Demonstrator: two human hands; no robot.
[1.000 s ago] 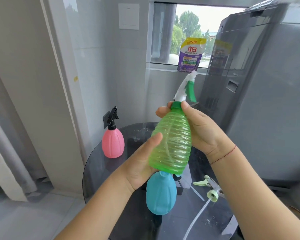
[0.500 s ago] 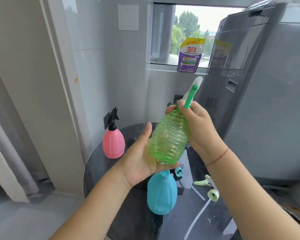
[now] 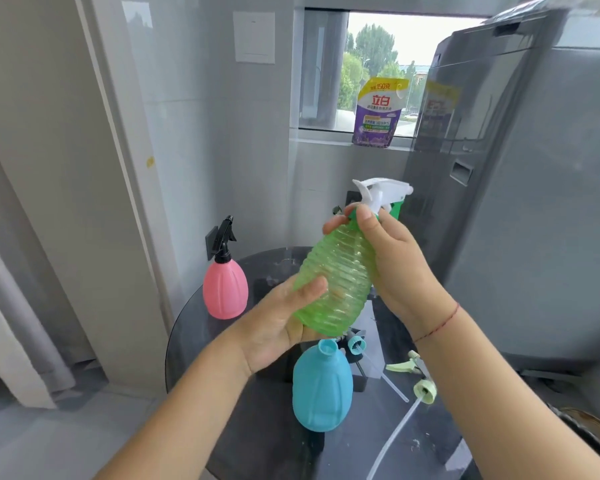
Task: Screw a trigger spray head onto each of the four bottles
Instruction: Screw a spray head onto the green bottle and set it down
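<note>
Round dark glass tabletop (image 3: 201, 327) below. Held tilted above it: ribbed translucent green plastic bottle (image 3: 336, 282), base cupped in left hand (image 3: 281, 320), fingers curled round it. Right hand (image 3: 392, 261) pinching green collar at neck. White-and-green trigger spray head (image 3: 381, 194) swung round since half a second ago, nozzle now sideways: probably still threading on. Pink bottle (image 3: 225, 289) capped; blue bottle (image 3: 322, 386) open. Pale green loose spray head (image 3: 420, 379) waiting.

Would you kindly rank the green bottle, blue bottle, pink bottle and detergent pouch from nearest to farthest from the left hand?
1. Green bottle, held in the left hand.
2. Blue bottle, just below.
3. Pink bottle, table's left edge.
4. Detergent pouch, far windowsill.
</note>
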